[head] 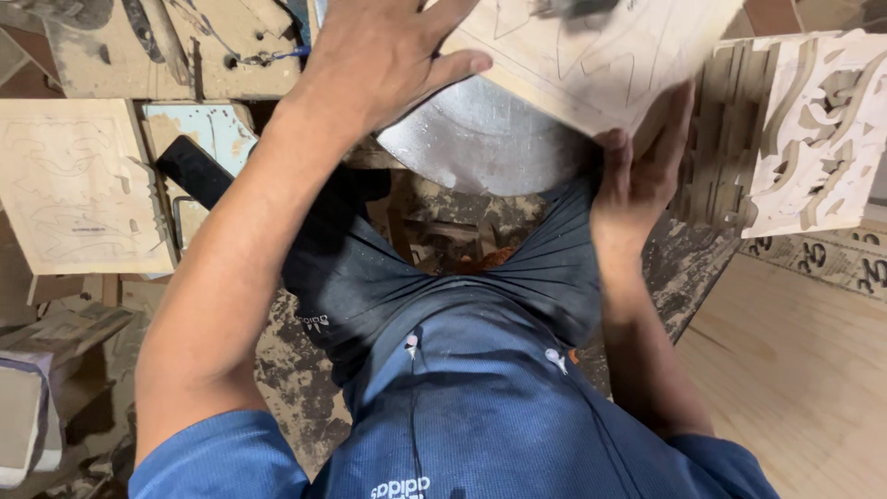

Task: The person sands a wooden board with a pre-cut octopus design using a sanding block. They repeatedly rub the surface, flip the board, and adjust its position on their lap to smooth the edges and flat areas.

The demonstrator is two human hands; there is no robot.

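Left hand [383, 60]: my fingers spread flat, pressing the wooden panel [591, 65] at top centre.
Right hand [637, 171]: fingers curled, gripping its lower right edge.
Panel: over the metal table [480, 139].

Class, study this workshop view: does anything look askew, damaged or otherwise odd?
The wooden panel under the left hand and right hand sits tilted, overhanging the round metal table. Its top edge is blurred. The surface below looks blotched and worn. A cut-out panel leans at the right.
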